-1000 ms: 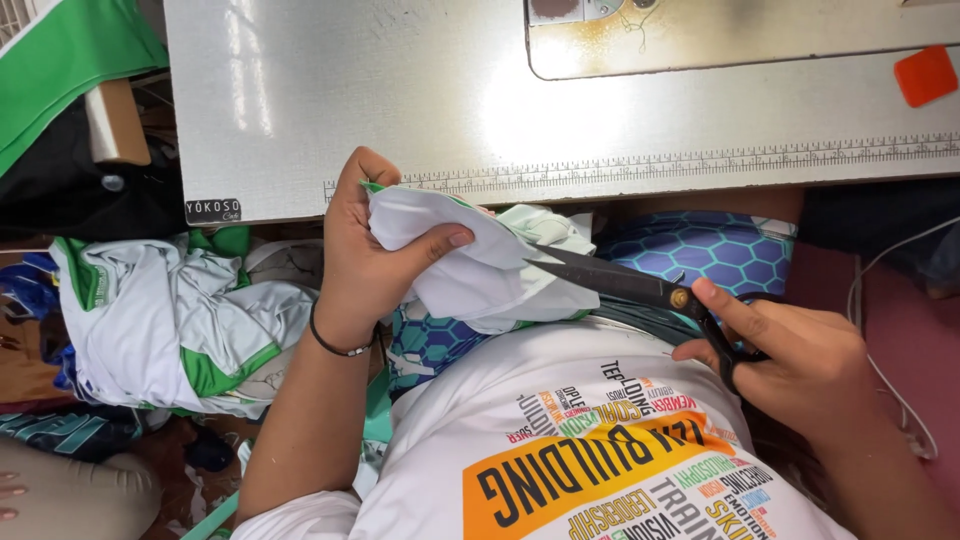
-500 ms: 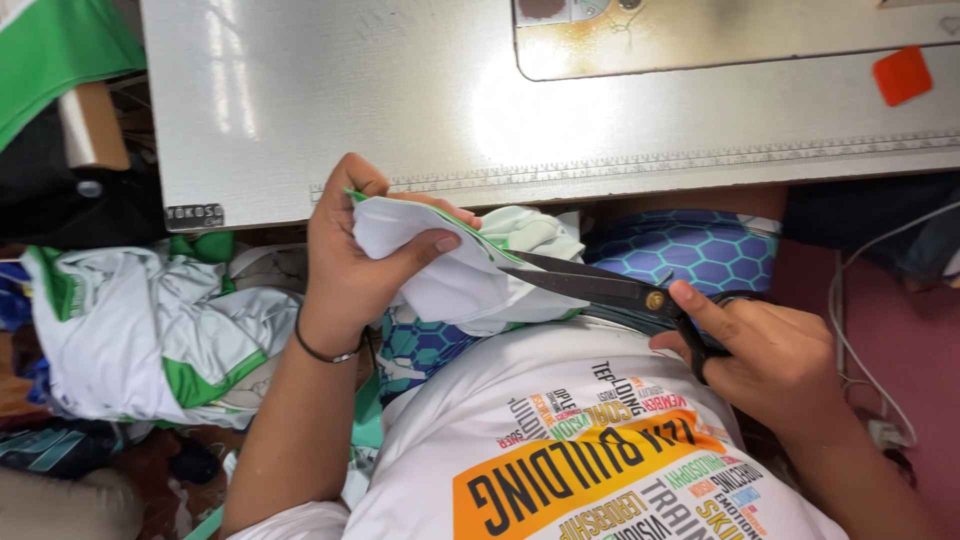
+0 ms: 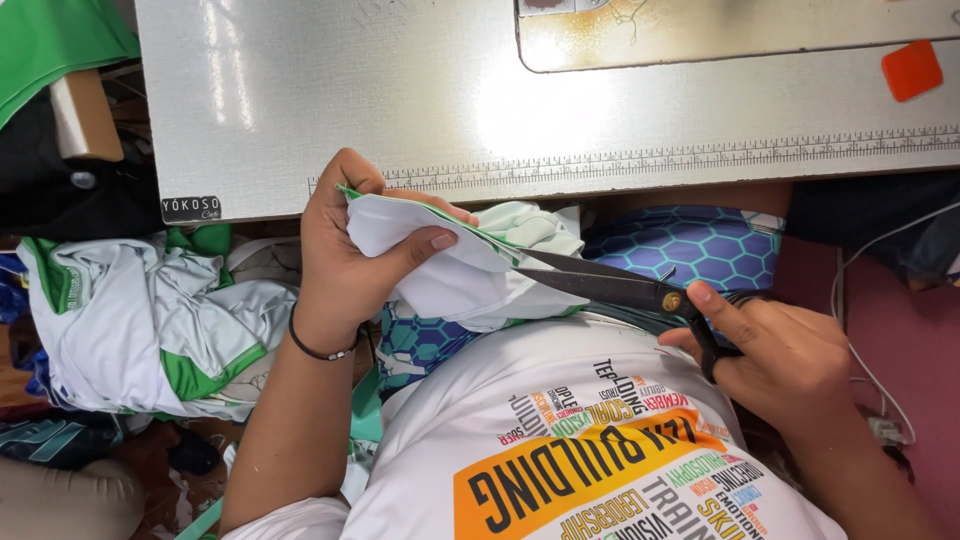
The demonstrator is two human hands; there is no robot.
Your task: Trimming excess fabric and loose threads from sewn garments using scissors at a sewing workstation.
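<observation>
The white fabric piece with green edge (image 3: 440, 265) is at frame centre, below the near edge of the grey sewing table (image 3: 400, 90). The left hand (image 3: 350, 250) pinches it, thumb on top. Black scissors (image 3: 610, 285), blades parted at the fabric's 3 o'clock edge, are gripped by the right hand (image 3: 790, 360), fingers through the handles. A heap of white-and-green garments (image 3: 140, 320) lies at 9 o'clock.

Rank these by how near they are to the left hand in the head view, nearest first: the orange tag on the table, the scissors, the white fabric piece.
From the left hand:
1. White fabric piece, pinched in that hand.
2. Scissors, to its right, blades reaching the fabric.
3. Orange tag, far right on the table top.
</observation>
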